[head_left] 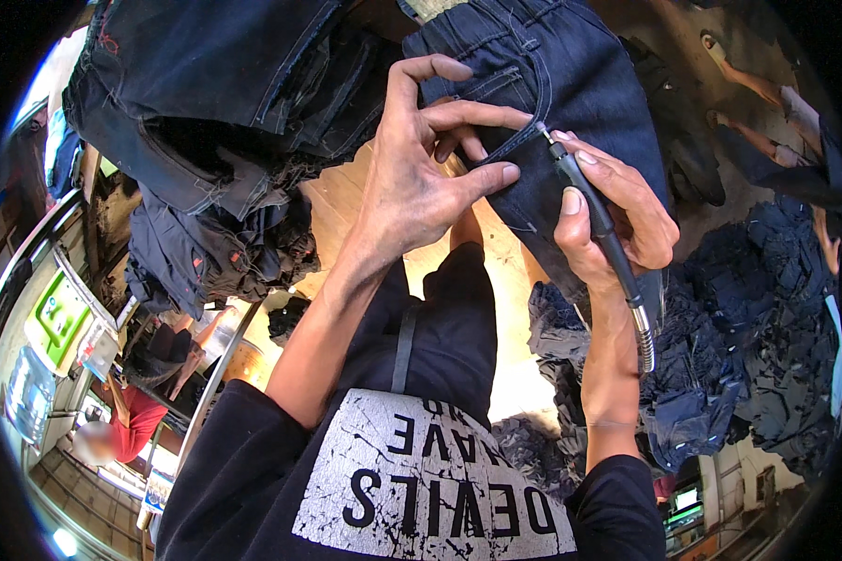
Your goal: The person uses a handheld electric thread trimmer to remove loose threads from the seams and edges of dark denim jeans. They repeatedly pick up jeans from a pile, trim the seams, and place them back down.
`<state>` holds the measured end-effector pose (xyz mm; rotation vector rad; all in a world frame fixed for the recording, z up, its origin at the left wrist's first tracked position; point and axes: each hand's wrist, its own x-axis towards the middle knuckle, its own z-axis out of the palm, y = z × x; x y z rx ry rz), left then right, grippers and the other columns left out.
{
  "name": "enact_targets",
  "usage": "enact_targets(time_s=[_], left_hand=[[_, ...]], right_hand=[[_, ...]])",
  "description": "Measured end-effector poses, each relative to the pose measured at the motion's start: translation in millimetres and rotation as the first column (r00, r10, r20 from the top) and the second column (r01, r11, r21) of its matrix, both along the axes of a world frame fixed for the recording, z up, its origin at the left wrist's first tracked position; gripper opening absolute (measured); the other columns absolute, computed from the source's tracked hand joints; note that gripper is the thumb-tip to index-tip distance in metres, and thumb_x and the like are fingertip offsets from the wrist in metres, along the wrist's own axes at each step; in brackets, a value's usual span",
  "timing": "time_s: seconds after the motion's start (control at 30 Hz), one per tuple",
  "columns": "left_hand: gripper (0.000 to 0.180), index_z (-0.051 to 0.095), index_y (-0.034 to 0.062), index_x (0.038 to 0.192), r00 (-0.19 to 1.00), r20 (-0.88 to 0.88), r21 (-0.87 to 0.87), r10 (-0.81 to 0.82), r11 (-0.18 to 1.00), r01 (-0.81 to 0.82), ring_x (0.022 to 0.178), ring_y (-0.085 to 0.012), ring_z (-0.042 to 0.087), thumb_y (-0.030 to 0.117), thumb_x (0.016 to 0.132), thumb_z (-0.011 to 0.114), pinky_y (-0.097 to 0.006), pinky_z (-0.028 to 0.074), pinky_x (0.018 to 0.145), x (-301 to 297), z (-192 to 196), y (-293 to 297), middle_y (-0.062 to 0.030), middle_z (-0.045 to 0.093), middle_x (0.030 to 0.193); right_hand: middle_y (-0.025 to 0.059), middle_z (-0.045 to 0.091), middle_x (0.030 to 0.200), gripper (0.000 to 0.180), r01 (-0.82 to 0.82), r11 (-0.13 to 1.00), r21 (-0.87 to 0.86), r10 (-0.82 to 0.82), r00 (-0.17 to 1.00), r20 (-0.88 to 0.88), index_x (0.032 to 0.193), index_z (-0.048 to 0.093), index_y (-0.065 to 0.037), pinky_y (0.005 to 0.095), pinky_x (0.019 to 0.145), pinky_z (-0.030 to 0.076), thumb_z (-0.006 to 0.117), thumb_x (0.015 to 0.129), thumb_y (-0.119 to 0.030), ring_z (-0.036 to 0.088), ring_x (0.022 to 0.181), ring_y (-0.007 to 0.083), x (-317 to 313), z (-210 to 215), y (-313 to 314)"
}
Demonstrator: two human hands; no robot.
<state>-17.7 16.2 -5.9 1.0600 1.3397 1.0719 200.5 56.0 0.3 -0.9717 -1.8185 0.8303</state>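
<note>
1. The fingers (578,201) of the right hand (617,210) are clamped around a slim black rotary tool handpiece (594,210), held like a pen; its metal tip (540,131) is set against the dark denim.
2. The fingers (482,117) of the left hand (421,178) are spread apart and pressed flat on the pair of dark jeans (571,84); the cloth is pinned near a stitched seam, and nothing is gripped between them.
3. The tool tip is seen just beside the left index fingertip, at the curved pocket seam of the jeans.
4. A ribbed metal flexible shaft (645,337) is seen running from the handpiece's rear end down past the right wrist.
5. The jeans are laid over the far part of the wooden bench (341,201), in front of the person, with the waist end towards the upper edge of the view.
6. A heap of further dark jeans (215,112) is piled on the left side of the bench, touching its far left edge.
7. More dark garments (767,327) are heaped low on the right, beyond the bench's right edge.
8. A black shirt with a grey printed panel (421,477) is worn by the person, at the lower edge.
9. Another person in a red top (136,421) is seen at lower left, well apart from the bench.
</note>
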Motion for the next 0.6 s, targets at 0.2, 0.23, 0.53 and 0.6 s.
enact_targets(time_s=[0.2, 0.23, 0.53, 0.6], left_hand=[[0.088, 0.035, 0.0081, 0.143, 0.999, 0.043, 0.03, -0.003, 1.0, 0.002, 0.08, -0.0107, 0.07, -0.001, 0.078, 0.094, -0.021, 0.055, 0.079, -0.4, -4.4, -0.9, -0.0192, 0.079, 0.121], [0.087, 0.035, 0.0082, 0.143, 0.999, 0.044, 0.042, -0.007, 0.999, 0.005, 0.08, -0.0105, 0.07, -0.001, 0.079, 0.094, -0.021, 0.055, 0.078, -0.5, -5.1, -0.9, -0.0193, 0.079, 0.122], [0.084, 0.036, 0.0095, 0.139, 0.999, 0.04, 0.065, -0.022, 0.998, 0.02, 0.077, -0.0083, 0.068, 0.001, 0.079, 0.094, -0.019, 0.054, 0.072, -1.9, -4.4, -0.2, -0.0181, 0.079, 0.123], [0.083, 0.037, 0.0098, 0.139, 0.999, 0.044, 0.042, -0.021, 0.999, 0.019, 0.077, -0.0078, 0.068, 0.001, 0.079, 0.094, -0.018, 0.053, 0.071, -3.4, -5.0, -0.5, -0.0175, 0.079, 0.124]], right_hand=[[0.0255, 0.081, 0.103, 0.029, 0.02, 1.0, -0.003, -0.02, 0.999, 0.035, 0.107, 0.076, 0.004, 0.0388, 0.087, 0.067, 0.077, 0.078, -0.001, 0.082, 0.098, 0.0345, 0.1, 2.4, -0.6], [0.0254, 0.081, 0.103, 0.029, 0.028, 0.999, -0.016, -0.027, 0.999, 0.046, 0.108, 0.076, 0.004, 0.0387, 0.087, 0.067, 0.077, 0.079, -0.001, 0.082, 0.098, 0.0344, 0.1, 3.4, -1.2], [0.0246, 0.08, 0.104, 0.029, 0.043, 0.998, -0.045, -0.04, 0.996, 0.078, 0.11, 0.074, 0.004, 0.0384, 0.088, 0.067, 0.078, 0.081, 0.0, 0.082, 0.098, 0.0329, 0.3, 5.0, -3.1], [0.0256, 0.08, 0.108, 0.027, 0.055, 0.996, -0.076, -0.049, 0.996, 0.078, 0.114, 0.073, 0.003, 0.0383, 0.092, 0.064, 0.076, 0.088, -0.003, 0.081, 0.1, 0.0319, 0.2, 5.3, -5.5]])
